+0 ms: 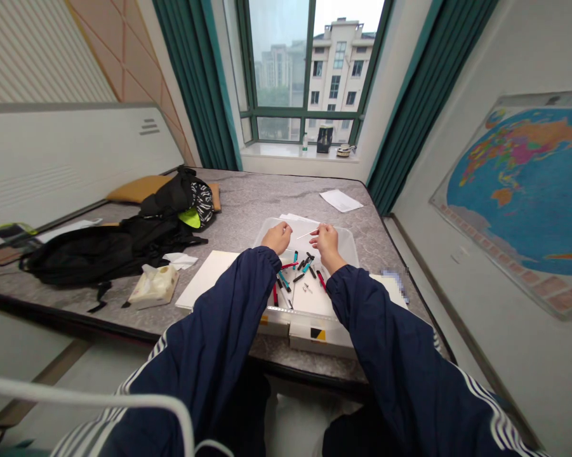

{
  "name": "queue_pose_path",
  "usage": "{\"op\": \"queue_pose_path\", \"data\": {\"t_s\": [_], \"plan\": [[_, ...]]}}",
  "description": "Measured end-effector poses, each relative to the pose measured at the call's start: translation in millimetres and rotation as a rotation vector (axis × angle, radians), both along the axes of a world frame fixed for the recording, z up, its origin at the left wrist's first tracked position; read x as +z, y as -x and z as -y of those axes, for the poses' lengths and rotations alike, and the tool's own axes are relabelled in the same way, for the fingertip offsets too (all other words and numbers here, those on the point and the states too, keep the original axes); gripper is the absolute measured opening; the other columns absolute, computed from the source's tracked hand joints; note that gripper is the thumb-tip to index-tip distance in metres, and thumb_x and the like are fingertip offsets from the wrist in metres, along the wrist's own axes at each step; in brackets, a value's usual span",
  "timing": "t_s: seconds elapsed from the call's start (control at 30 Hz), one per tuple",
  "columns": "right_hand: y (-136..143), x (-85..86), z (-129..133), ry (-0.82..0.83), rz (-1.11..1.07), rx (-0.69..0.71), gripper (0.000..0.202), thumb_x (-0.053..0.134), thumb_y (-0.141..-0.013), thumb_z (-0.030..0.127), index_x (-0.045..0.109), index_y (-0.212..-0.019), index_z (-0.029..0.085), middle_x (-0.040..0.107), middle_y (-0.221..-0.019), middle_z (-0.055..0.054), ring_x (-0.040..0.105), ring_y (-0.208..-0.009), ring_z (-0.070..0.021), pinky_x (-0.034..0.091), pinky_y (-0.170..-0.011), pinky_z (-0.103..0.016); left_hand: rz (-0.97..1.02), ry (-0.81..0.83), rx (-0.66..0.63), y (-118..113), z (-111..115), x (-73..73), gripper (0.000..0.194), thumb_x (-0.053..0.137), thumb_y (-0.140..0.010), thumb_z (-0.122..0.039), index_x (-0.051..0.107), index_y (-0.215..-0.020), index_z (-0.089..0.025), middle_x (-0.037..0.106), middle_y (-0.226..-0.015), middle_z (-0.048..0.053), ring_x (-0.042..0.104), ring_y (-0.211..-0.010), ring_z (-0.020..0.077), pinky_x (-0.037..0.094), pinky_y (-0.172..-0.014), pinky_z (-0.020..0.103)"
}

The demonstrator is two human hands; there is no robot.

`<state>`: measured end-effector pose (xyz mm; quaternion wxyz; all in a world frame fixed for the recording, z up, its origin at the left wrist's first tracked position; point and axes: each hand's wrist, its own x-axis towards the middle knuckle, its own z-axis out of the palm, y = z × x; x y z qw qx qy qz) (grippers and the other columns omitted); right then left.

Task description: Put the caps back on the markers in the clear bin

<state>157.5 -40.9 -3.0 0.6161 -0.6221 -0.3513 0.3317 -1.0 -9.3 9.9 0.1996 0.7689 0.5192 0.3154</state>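
Note:
My right hand (326,244) pinches a thin white stick (306,234), perhaps a pen refill, which points left towards my other hand. My left hand (277,237) is closed, its fingertips turned away, and whatever it may hold is hidden. Both hands are above a clear plastic bin (350,244). Under them, in the bin, lie several loose pen parts: a teal and black pen piece (306,267), a red pen piece (321,280), black caps (299,277) and small silvery tips (306,288).
White boards (209,276) lie beside the bin, and flat boxes (321,336) sit at its front. To the left are a tissue pack (153,285) and a black backpack (109,244). Paper (341,200) rests on the grey mattress (261,190) towards the window.

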Motion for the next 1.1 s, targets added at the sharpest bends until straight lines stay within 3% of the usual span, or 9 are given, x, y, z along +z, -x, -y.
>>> {"op": "queue_pose_path", "data": {"t_s": [0.17,0.3,0.43,0.6,0.7,0.9,1.1], "plan": [[5,-10.5,2,0.145,0.409,0.283,0.035,0.054,-0.089,0.046,0.059,-0.072,0.016,0.068,-0.073,-0.005,0.057,-0.050,-0.0100,0.041,-0.049,-0.021,0.153,0.002,-0.008,0,4,6.5,0.031,0.034,-0.092,-0.027,0.063,-0.097,-0.020,0.066,-0.079,0.005,0.060,-0.078,0.0200,0.042,-0.073,0.030],[10,-9.9,5,0.082,0.553,0.362,0.034,0.058,-0.087,0.048,0.064,-0.075,0.017,0.069,-0.074,-0.004,0.058,-0.057,-0.0115,0.043,-0.056,-0.022,0.199,0.026,-0.080,0,4,5.7,0.032,0.030,-0.094,-0.026,0.060,-0.104,-0.020,0.060,-0.067,0.001,0.058,-0.069,0.0180,0.042,-0.071,0.029],[12,-4.5,6,-0.018,0.426,0.388,0.030,0.057,-0.088,0.043,0.066,-0.077,0.017,0.069,-0.069,-0.003,0.056,-0.053,-0.0105,0.043,-0.054,-0.021,0.157,0.143,-0.215,-1,9,5.8,0.045,0.021,-0.099,-0.044,0.056,-0.111,-0.019,0.056,-0.057,-0.001,0.056,-0.061,0.0175,0.041,-0.066,0.029],[16,-0.8,11,-0.052,0.310,0.554,0.014,0.063,-0.082,0.027,0.065,-0.074,0.016,0.067,-0.060,-0.002,0.053,-0.048,-0.0088,0.040,-0.049,-0.019,0.110,0.243,-0.285,-3,16,9.2,0.056,0.018,-0.098,-0.057,0.055,-0.111,-0.018,0.056,-0.055,-0.001,0.054,-0.054,0.0164,0.040,-0.061,0.029],[17,1.7,13,-0.027,0.270,0.555,0.013,0.060,-0.081,0.023,0.063,-0.072,0.015,0.067,-0.061,-0.002,0.052,-0.046,-0.0082,0.039,-0.045,-0.018,0.116,0.225,-0.255,-3,15,7.5,0.055,0.020,-0.098,-0.057,0.056,-0.113,-0.019,0.059,-0.058,0.000,0.057,-0.057,0.0170,0.040,-0.061,0.028],[14,7.1,12,0.139,-0.037,0.336,0.006,0.054,-0.081,0.014,0.058,-0.077,0.016,0.066,-0.067,-0.002,0.057,-0.048,-0.0085,0.043,-0.043,-0.018,0.097,0.009,-0.025,-1,1,-0.4,0.030,0.052,-0.090,-0.040,0.059,-0.110,-0.019,0.060,-0.063,-0.001,0.057,-0.063,0.0167,0.041,-0.067,0.027],[18,9.4,20,0.247,-0.204,0.554,0.004,0.061,-0.079,0.019,0.060,-0.080,0.014,0.068,-0.070,-0.007,0.060,-0.053,-0.0113,0.048,-0.048,-0.021,0.213,-0.112,-0.013,-2,1,5.1,0.030,0.061,-0.085,-0.040,0.059,-0.107,-0.019,0.057,-0.065,-0.003,0.053,-0.062,0.0134,0.040,-0.066,0.025]]}}
